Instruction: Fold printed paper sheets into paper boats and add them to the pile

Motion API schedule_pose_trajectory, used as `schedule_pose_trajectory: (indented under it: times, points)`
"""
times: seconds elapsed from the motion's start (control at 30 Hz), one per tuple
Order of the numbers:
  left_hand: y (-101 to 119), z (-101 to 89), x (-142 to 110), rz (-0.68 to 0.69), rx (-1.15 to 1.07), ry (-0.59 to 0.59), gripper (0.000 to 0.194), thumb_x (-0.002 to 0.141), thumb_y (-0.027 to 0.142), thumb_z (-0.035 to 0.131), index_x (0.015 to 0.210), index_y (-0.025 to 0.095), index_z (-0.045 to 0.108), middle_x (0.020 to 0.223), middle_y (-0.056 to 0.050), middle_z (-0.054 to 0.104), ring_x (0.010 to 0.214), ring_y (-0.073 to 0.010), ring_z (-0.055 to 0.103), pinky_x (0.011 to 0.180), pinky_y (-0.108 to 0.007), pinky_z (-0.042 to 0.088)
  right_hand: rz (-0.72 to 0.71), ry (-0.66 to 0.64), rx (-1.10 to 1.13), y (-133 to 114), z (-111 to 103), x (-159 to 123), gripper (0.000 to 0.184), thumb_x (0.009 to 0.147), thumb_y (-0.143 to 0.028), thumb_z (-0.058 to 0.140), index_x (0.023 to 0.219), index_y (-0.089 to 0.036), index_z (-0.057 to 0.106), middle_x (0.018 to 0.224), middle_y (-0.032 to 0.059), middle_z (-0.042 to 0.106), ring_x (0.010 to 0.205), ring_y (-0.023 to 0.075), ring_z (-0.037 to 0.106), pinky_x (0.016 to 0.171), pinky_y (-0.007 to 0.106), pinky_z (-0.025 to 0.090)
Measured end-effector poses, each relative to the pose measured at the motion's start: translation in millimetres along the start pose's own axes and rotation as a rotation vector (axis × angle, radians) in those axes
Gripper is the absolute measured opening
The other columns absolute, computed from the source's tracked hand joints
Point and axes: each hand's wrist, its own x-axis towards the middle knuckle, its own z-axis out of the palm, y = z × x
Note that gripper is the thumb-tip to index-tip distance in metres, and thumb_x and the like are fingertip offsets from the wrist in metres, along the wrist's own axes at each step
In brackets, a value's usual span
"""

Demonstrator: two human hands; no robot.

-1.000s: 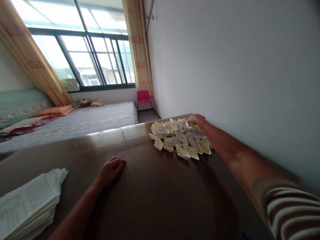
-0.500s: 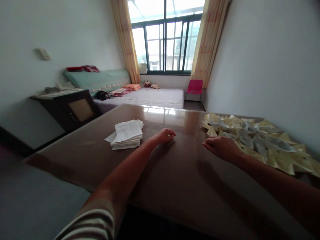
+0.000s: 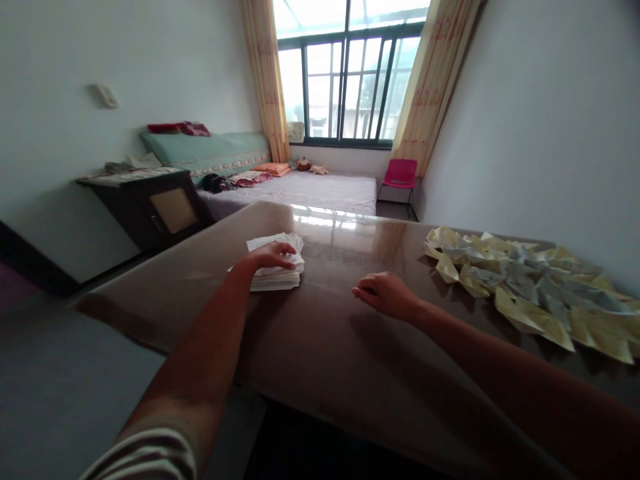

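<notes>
My left hand (image 3: 273,255) lies over the top of a stack of white printed paper sheets (image 3: 276,283) on the left half of the brown table. Its fingers are apart and slightly bent, reaching across the upper sheet, and the hand hides part of the stack. Over the middle of the tabletop is my right hand (image 3: 385,293), its fingers curled in and nothing visible in them. To its right, folded paper pieces (image 3: 535,283) in pale yellow and grey-white are spread in a wide cluster.
The glossy brown table (image 3: 320,347) has its near edge below my arms. Beyond it are a bed (image 3: 330,190) and a pink chair (image 3: 400,175) by the window. A dark cabinet (image 3: 173,208) stands at the left, and a white wall runs along the right.
My left hand has moved left from the bare tabletop onto the paper stack. My right hand has drawn away from the folded papers toward the table's middle. The view has turned slightly left.
</notes>
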Motion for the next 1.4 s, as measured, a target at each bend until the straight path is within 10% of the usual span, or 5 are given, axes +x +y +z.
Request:
schedule_pose_trajectory:
  times: [0.6,0.83,1.0,1.1,1.4]
  points:
    - [-15,4.9,-18,-0.016,0.008,0.146,0.037,0.08,0.046,0.051,0.092,0.019,0.074,0.088,0.0,0.073,0.08,-0.0179,0.064,0.075,-0.023,0.047,0.004,0.024,0.407,20,54,18,0.035,0.091,-0.04,0.047,0.077,-0.017,0.069,0.072,0.0027,0.066,0.066,0.0136,0.057,0.064,0.025,0.041]
    - [42,15.8,-16,0.009,0.18,0.42,0.036,0.089,0.042,0.043,0.101,0.019,0.068,0.096,-0.009,0.07,0.095,-0.0261,0.062,0.084,-0.032,0.043,0.136,0.351,0.501,25,50,22,0.03,0.085,-0.037,0.055,0.11,-0.021,0.063,0.092,0.0062,0.064,0.071,0.0146,0.059,0.06,0.026,0.047]
    - [127,60.7,-31,0.393,0.383,0.217,0.026,0.092,0.03,0.041,0.099,0.023,0.065,0.084,-0.005,0.071,0.079,-0.0202,0.066,0.071,-0.026,0.045,-0.035,0.311,0.277,40,29,17,0.089,0.069,-0.034,0.074,0.145,-0.026,0.03,0.14,0.0143,0.04,0.109,0.0256,0.052,0.086,0.042,0.049]
    - [159,92.1,-46,0.574,0.345,0.103,0.025,0.093,0.022,0.041,0.107,0.023,0.062,0.096,-0.005,0.071,0.086,-0.0205,0.066,0.072,-0.026,0.045,-0.177,0.138,0.086,51,16,-6,0.06,0.075,-0.031,0.07,0.132,-0.03,0.052,0.136,0.0073,0.05,0.12,0.0275,0.044,0.1,0.047,0.038]
    - [136,103.0,-54,0.543,0.043,-0.151,0.052,0.074,0.039,0.068,0.122,0.022,0.057,0.116,-0.007,0.066,0.105,-0.0255,0.062,0.088,-0.03,0.046,-0.09,0.026,0.221,60,12,-64,0.029,0.093,-0.034,0.046,0.101,-0.024,0.072,0.099,0.0062,0.071,0.099,0.0196,0.057,0.09,0.035,0.044]
